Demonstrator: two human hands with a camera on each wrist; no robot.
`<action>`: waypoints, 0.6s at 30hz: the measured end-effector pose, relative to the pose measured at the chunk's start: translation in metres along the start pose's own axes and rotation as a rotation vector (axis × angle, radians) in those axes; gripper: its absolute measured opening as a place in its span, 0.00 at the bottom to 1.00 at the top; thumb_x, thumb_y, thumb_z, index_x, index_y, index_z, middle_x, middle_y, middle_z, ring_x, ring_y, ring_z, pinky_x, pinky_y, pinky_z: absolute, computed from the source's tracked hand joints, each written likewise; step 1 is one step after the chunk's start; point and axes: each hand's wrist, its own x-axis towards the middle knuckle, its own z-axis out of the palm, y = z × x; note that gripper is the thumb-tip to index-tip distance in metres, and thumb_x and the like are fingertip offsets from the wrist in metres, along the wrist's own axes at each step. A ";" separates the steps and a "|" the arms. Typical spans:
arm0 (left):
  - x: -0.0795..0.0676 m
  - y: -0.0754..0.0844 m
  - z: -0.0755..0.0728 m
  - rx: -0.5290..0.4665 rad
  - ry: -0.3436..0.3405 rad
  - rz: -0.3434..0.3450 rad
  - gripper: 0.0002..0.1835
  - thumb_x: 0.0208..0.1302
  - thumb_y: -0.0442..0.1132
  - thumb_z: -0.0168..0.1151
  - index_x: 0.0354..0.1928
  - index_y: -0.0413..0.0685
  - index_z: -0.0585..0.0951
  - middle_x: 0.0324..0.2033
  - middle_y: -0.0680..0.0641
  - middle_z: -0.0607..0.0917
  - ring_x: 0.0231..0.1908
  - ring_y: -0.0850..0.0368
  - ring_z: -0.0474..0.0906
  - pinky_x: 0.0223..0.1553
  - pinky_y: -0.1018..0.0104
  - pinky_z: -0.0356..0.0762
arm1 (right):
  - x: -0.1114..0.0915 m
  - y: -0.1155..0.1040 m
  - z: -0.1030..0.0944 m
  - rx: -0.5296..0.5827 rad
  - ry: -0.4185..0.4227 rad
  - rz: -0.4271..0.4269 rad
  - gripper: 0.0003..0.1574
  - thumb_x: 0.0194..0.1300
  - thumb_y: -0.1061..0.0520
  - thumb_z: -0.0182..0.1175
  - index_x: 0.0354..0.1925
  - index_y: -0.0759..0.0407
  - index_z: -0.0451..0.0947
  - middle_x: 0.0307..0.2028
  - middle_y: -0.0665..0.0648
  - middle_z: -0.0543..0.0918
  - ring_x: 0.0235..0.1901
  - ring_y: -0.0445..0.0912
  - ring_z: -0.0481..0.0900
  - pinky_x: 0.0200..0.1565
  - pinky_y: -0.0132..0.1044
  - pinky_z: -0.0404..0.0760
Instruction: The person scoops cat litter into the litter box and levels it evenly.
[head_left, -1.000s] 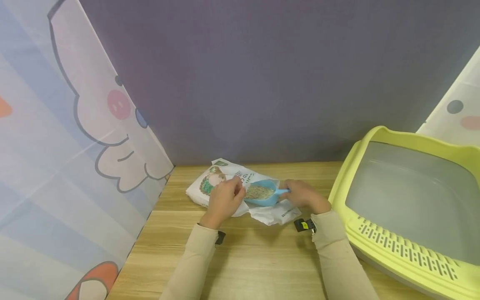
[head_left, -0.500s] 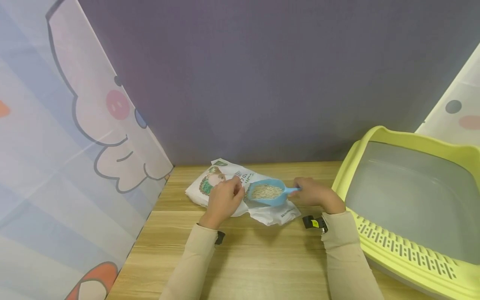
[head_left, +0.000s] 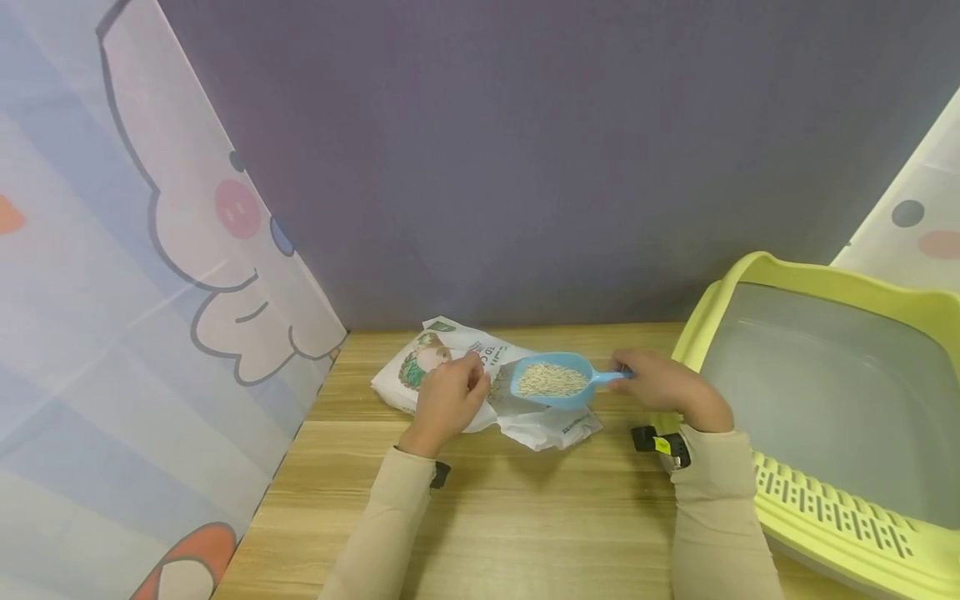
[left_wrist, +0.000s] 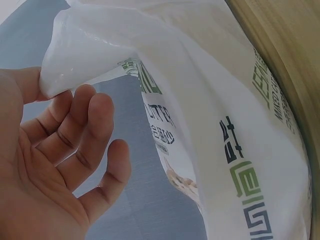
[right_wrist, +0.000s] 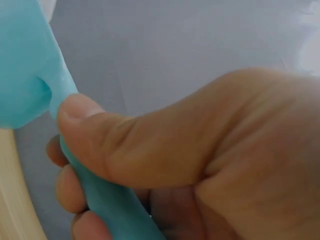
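Blue scoop (head_left: 567,402) (pellets (head_left: 552,380) inside) is gripped by the right hand (head_left: 667,387).

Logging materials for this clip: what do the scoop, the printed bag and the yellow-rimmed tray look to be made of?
Scoop: probably moulded plastic, blue with a smooth, soft sheen, evenly coloured from bowl to handle.
Bag: likely thin plastic film, though a coated material is possible; white, faintly glossy, softly creased.
Tray: seemingly rigid plastic, smooth, with regular, cleanly formed slots.
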 end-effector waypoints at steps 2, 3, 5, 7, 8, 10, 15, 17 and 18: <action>0.000 0.000 0.000 -0.001 -0.002 -0.003 0.14 0.66 0.37 0.61 0.24 0.54 0.69 0.14 0.58 0.67 0.15 0.66 0.58 0.18 0.71 0.55 | -0.004 0.001 -0.003 0.004 0.005 -0.009 0.06 0.72 0.57 0.60 0.38 0.58 0.76 0.31 0.52 0.76 0.30 0.45 0.69 0.35 0.39 0.68; 0.000 0.001 0.000 -0.002 -0.003 -0.005 0.14 0.66 0.37 0.61 0.24 0.54 0.69 0.14 0.58 0.67 0.15 0.66 0.58 0.18 0.71 0.55 | -0.005 0.002 -0.005 0.010 0.006 -0.015 0.05 0.72 0.57 0.60 0.38 0.58 0.77 0.31 0.52 0.76 0.29 0.45 0.69 0.35 0.39 0.68; 0.000 0.001 0.000 -0.001 -0.004 -0.007 0.14 0.66 0.37 0.61 0.24 0.54 0.70 0.14 0.58 0.67 0.15 0.66 0.58 0.18 0.71 0.55 | -0.009 0.003 -0.008 0.024 0.008 -0.029 0.05 0.72 0.57 0.60 0.38 0.58 0.77 0.30 0.51 0.75 0.29 0.44 0.68 0.35 0.39 0.68; 0.000 0.001 0.000 0.002 -0.007 -0.008 0.14 0.66 0.38 0.61 0.24 0.54 0.70 0.14 0.58 0.67 0.15 0.66 0.58 0.17 0.71 0.55 | -0.012 0.005 -0.010 0.044 0.012 -0.047 0.05 0.72 0.57 0.60 0.38 0.57 0.76 0.30 0.50 0.74 0.29 0.44 0.68 0.35 0.39 0.68; 0.000 0.002 0.000 0.005 -0.008 -0.009 0.14 0.66 0.38 0.61 0.24 0.54 0.70 0.14 0.58 0.67 0.15 0.65 0.58 0.18 0.71 0.55 | -0.014 0.005 -0.012 0.054 0.013 -0.055 0.04 0.72 0.58 0.60 0.38 0.57 0.76 0.30 0.50 0.73 0.30 0.44 0.67 0.35 0.38 0.67; 0.001 0.002 0.000 0.008 -0.010 -0.011 0.14 0.66 0.38 0.61 0.24 0.53 0.70 0.14 0.58 0.67 0.15 0.65 0.58 0.18 0.71 0.55 | -0.017 0.007 -0.014 0.072 0.019 -0.067 0.04 0.72 0.59 0.60 0.38 0.57 0.76 0.30 0.50 0.72 0.30 0.43 0.67 0.35 0.38 0.67; 0.000 0.002 0.000 0.007 -0.012 -0.015 0.14 0.66 0.38 0.61 0.24 0.54 0.70 0.14 0.58 0.67 0.15 0.65 0.58 0.17 0.71 0.55 | -0.024 0.013 -0.018 0.098 0.046 -0.056 0.03 0.72 0.60 0.59 0.38 0.57 0.78 0.30 0.50 0.72 0.31 0.43 0.67 0.36 0.37 0.67; 0.000 0.001 0.000 0.009 -0.011 -0.014 0.14 0.66 0.38 0.61 0.24 0.54 0.70 0.14 0.58 0.67 0.15 0.65 0.59 0.17 0.71 0.55 | -0.025 0.016 -0.019 0.103 0.056 -0.045 0.02 0.72 0.60 0.59 0.39 0.57 0.78 0.30 0.50 0.73 0.31 0.43 0.68 0.37 0.37 0.67; -0.001 0.001 0.001 0.011 -0.010 -0.013 0.14 0.66 0.38 0.61 0.24 0.54 0.70 0.14 0.58 0.67 0.15 0.65 0.59 0.17 0.71 0.55 | -0.025 0.017 -0.019 0.105 0.060 -0.041 0.02 0.72 0.60 0.58 0.39 0.58 0.78 0.30 0.50 0.73 0.32 0.43 0.68 0.38 0.37 0.67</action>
